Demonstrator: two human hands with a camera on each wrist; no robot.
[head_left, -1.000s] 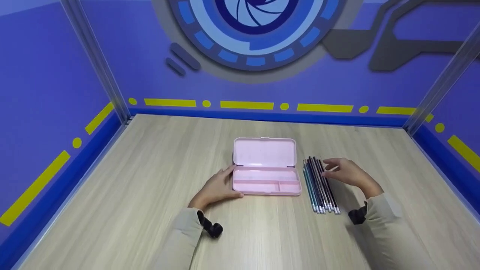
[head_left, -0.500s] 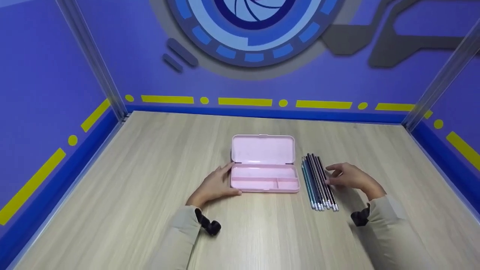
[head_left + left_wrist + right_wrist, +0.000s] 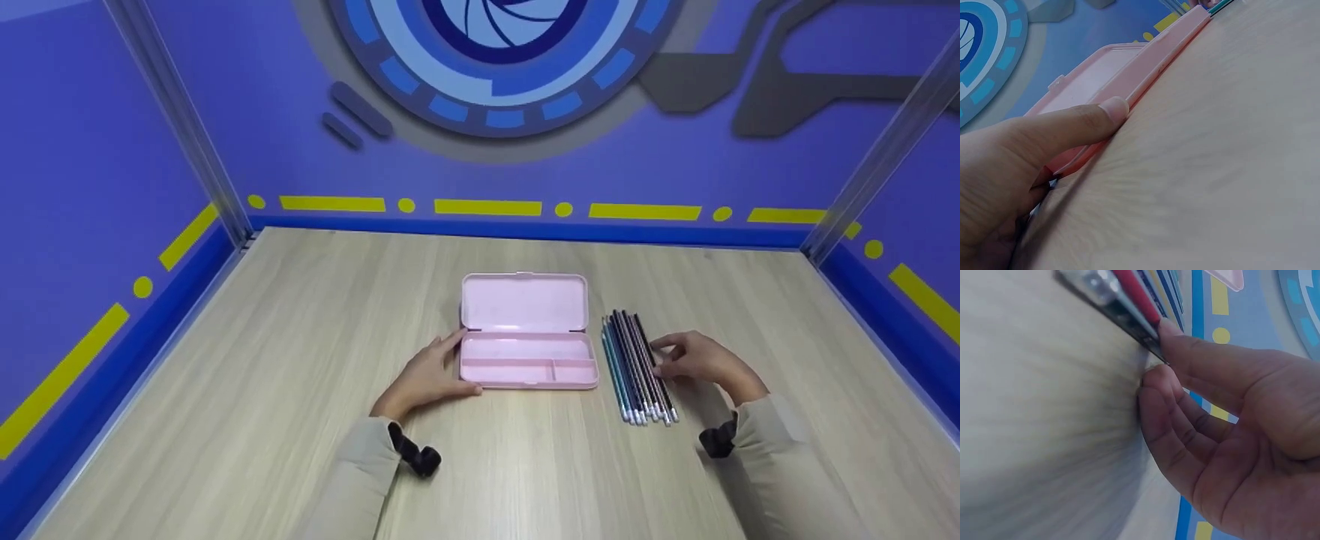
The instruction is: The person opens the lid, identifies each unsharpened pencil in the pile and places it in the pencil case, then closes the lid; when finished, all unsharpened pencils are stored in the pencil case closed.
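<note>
A pink pencil case (image 3: 524, 304) lies with its lid raised on the table, its compartments bare. My left hand (image 3: 425, 377) holds its left end, thumb along the front edge and fingers at the back corner. In the left wrist view the thumb (image 3: 1081, 125) presses the case's front wall (image 3: 1145, 73). Right of the case, several pencils (image 3: 631, 364) lie side by side, eraser ends toward me. My right hand (image 3: 709, 365) pinches the outermost dark pencil (image 3: 1135, 326); in the right wrist view the thumb is on its side, with curled fingers low against the table.
The wooden table (image 3: 300, 315) is walled by blue-purple panels (image 3: 285, 165) at the back and sides. A metal post (image 3: 176, 120) stands at the back left corner. Dark wrist cameras (image 3: 425, 460) protrude from both sleeves.
My right hand has slid slightly toward me along the outermost pencil, thumb and fingers drawing in on it. The left hand stays at the case; the head view shifts a little.
</note>
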